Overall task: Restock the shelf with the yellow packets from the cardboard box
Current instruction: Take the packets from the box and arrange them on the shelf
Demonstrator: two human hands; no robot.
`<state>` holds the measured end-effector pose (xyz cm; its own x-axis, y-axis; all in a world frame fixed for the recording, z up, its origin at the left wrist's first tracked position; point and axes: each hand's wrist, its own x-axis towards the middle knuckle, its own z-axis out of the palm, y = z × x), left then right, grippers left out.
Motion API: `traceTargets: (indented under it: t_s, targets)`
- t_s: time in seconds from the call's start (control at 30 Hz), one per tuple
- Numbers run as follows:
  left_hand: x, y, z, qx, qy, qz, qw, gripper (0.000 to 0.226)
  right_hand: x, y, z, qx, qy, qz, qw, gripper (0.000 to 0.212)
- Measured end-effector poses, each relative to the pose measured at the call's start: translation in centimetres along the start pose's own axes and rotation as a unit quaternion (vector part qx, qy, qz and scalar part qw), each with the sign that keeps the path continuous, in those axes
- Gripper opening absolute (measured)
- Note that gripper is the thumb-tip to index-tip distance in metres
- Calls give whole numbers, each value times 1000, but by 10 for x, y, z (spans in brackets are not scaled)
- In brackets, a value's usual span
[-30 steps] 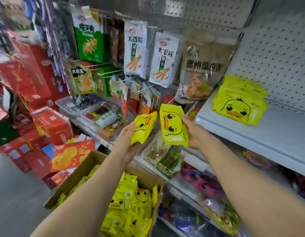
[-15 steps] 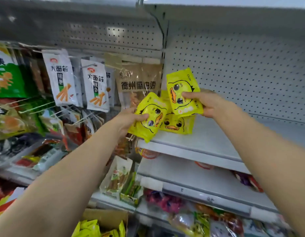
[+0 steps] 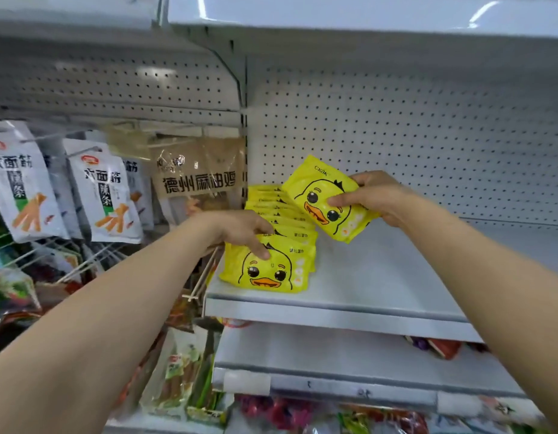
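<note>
left hand (image 3: 240, 231): fingers straight and spread, pressing flat on the front packet (image 3: 266, 270) of the row, likely to seat it and keep the row from sliding forward.
right hand (image 3: 376, 198): clamped on 1 yellow packet (image 3: 326, 200), thumb across the printed duck face, fingers curled behind the right edge; held tilted above the row, probably so it can go down beside or onto the others.
row of packets (image 3: 279, 214): overlapped like shingles, running from the back panel toward the shelf lip, each leaning on the one behind; tucked in the left corner of the shelf, so the rest stays free for more.
shelf (image 3: 381, 277): flat, smooth pale metal with a folded front lip; mostly bare to the right of the row.
back panel (image 3: 396, 136): pale perforated metal, regular dot grid.
packet material: glossy yellow film, soft and pillowy, crimped at the edges, cartoon duck face in black and orange; looks light and slippery, hence the flat press.
cardboard box: not in view now.
neighbours: white hanging pouches (image 3: 107, 198) and a brown-labelled bag (image 3: 199, 180) on wire hooks to the left.
judged stage: early, 1 short row placed.
</note>
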<state>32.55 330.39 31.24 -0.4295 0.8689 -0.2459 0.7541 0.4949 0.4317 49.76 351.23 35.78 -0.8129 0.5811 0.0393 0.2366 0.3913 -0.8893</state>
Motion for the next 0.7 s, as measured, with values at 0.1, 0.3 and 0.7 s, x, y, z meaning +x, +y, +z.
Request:
traceTargets:
  t_s: [0.1,0.3,0.7]
  targets:
    - [10,0,0,28,14,17,999,71,0,2,0,-16,11,-2,1000,40]
    - [16,-6,9,18,101,24,994,58,-5,2,-4,-13,39,-1,999,48]
    - [0,-6,37,113,253,0,961,58,-30,4,-1,-17,45,3,999,44]
